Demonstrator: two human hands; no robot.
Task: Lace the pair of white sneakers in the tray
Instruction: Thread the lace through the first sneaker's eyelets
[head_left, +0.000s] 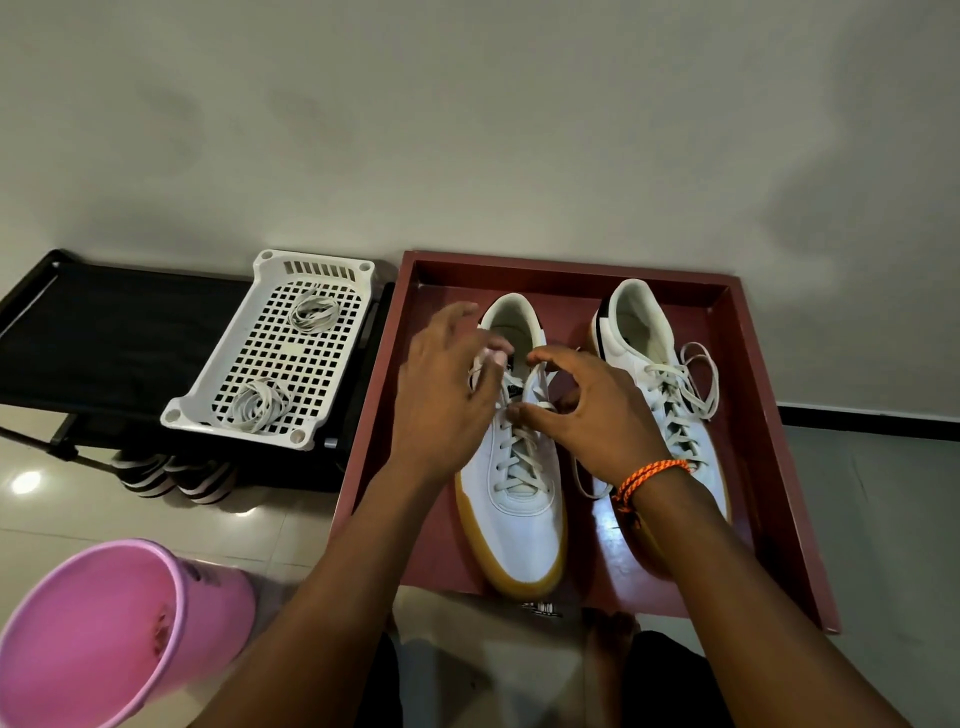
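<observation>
Both sneakers sit in red tray (769, 395). Left hand (447, 395) and right hand (587, 415) fingers pinch lace ends over left sneaker (519, 525); laced right sneaker (649, 353) beside. White basket (208, 410) with spare laces (257, 413) and pink bucket (104, 634) left of tray.

We see a dark red tray (769, 415) holding two white sneakers (519, 499) with tan gum soles — the right sneaker (641, 343) shows a black stripe at its heel. Their laces (519, 447) are off-white. Our right wrist wears a braided orange-and-black bracelet (652, 475). To the left sit a white grid-patterned basket (249, 364), a black rack (104, 332) and a pink bucket (93, 623) — over glossy pale floor tiles (156, 519).
</observation>
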